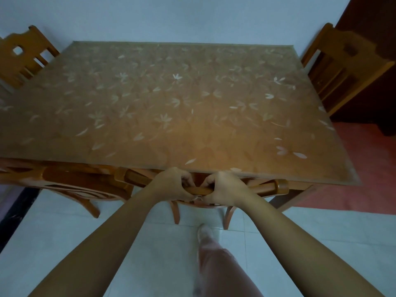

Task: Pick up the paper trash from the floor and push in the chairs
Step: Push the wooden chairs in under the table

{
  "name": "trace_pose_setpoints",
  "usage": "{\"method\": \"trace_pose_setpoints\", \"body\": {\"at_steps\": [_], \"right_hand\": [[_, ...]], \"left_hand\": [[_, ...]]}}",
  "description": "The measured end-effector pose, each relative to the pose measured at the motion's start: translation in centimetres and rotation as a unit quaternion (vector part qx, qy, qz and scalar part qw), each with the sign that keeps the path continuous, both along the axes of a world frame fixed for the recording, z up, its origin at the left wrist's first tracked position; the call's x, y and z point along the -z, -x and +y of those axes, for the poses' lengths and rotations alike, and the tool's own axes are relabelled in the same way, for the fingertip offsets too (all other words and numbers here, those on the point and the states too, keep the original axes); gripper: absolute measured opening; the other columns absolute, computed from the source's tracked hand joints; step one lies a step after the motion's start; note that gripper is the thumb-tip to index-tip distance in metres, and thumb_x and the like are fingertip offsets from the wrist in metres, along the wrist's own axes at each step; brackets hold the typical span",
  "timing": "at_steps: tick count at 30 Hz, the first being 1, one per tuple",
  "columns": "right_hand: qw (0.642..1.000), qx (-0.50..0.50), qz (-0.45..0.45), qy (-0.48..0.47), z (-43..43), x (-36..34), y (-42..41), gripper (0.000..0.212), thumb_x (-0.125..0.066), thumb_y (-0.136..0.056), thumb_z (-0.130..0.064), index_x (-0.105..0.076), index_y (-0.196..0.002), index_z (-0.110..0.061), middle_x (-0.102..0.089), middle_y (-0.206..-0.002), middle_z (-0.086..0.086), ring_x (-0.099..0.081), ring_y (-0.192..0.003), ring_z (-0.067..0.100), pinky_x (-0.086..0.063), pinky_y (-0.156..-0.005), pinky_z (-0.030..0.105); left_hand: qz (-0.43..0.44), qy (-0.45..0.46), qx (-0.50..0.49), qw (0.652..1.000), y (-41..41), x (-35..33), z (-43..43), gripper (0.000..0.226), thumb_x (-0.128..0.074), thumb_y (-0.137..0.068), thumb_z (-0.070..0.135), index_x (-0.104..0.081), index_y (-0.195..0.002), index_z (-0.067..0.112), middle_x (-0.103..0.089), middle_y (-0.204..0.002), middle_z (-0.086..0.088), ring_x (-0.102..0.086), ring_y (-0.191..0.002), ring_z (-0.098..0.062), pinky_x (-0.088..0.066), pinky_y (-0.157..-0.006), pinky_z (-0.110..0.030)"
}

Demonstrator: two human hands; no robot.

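1. I'm looking down over a wooden dining table (171, 103) with a leaf-patterned cover; both bare arms reach forward to its near edge.
2. My left hand (174, 185) is clenched around the top rail of the near chair (280, 186), fingers curled over the front of the rail and thumb under it.
3. My right hand (225, 188) grips the same rail just beside the left, the two hands almost touching at the thumbs.
4. Something small and pale shows between the thumbs, under the rail; I can't tell whether it is paper trash.
5. That chair stands at the table's near edge, its backrest up against the tabletop rim and its legs on the pale tiled floor (64, 232).
6. A second chair (75, 179) sits just to the left along the same edge, its back also close to the tabletop.
7. A third chair (23, 54) stands at the far left side of the table, and a fourth chair (342, 65) at the far right side, both close against it.
8. One leg in pinkish trousers (214, 260) steps forward on the tiles below the hands.
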State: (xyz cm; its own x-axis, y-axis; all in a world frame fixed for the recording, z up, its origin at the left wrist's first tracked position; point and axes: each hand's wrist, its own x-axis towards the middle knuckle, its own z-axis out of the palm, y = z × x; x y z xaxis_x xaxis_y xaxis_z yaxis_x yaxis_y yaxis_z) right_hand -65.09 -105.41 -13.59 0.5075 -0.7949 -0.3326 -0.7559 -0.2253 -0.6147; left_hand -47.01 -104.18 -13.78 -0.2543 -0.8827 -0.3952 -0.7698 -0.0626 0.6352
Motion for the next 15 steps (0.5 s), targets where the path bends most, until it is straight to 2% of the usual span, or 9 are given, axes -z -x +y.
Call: {"method": "trace_pose_setpoints", "body": {"at_steps": [3,8,11,13,15], "right_hand": [[1.000,-0.001,-0.006,-0.007,-0.2,0.2,0.0,0.019,-0.070,-0.066,-0.037,-0.072,-0.080,-0.024,-0.058,-0.059,-0.009,-0.048,-0.052,0.009,-0.039,-0.049,0.025],[0.999,-0.018,-0.021,-0.042,-0.8,0.3,0.3,0.011,-0.072,-0.068,-0.029,-0.069,-0.078,-0.026,-0.056,-0.059,-0.012,-0.048,-0.052,0.008,-0.040,-0.050,0.024],[0.998,-0.025,-0.027,-0.057,-1.1,0.4,0.4,0.012,-0.071,-0.067,-0.023,-0.069,-0.080,-0.024,-0.057,-0.060,-0.009,-0.048,-0.049,0.008,-0.039,-0.048,0.025],[0.997,-0.025,-0.026,-0.062,-1.1,0.4,0.5,0.014,-0.070,-0.067,-0.021,-0.068,-0.081,-0.023,-0.056,-0.059,-0.008,-0.047,-0.046,0.008,-0.039,-0.047,0.025],[0.997,-0.034,-0.026,-0.063,-1.2,0.3,0.4,0.017,-0.069,-0.067,-0.021,-0.069,-0.084,-0.022,-0.059,-0.060,-0.005,-0.052,-0.047,0.010,-0.039,-0.047,0.025]], "left_hand": [[-0.008,-0.005,0.005,1.000,0.0,0.0,-0.2,0.017,-0.077,-0.060,0.030,-0.072,-0.075,0.023,-0.070,-0.072,0.008,-0.064,-0.068,-0.010,-0.057,-0.067,-0.039],[-0.030,-0.028,0.029,0.999,0.3,-0.5,-0.5,0.017,-0.076,-0.065,0.028,-0.066,-0.077,0.021,-0.066,-0.071,0.007,-0.057,-0.062,-0.006,-0.044,-0.057,-0.022],[-0.027,-0.059,0.029,0.997,0.3,-0.7,-0.8,0.018,-0.075,-0.065,0.026,-0.064,-0.078,0.021,-0.067,-0.071,0.006,-0.059,-0.060,-0.007,-0.045,-0.055,-0.022],[-0.018,-0.072,0.022,0.997,0.4,-1.2,-0.7,0.017,-0.074,-0.068,0.021,-0.064,-0.082,0.018,-0.067,-0.071,0.004,-0.061,-0.054,-0.006,-0.046,-0.046,-0.019],[-0.012,-0.082,0.014,0.996,0.6,-1.8,-0.5,0.018,-0.072,-0.072,0.016,-0.064,-0.088,0.012,-0.065,-0.068,0.005,-0.056,-0.042,-0.003,-0.039,-0.034,-0.013]]}}
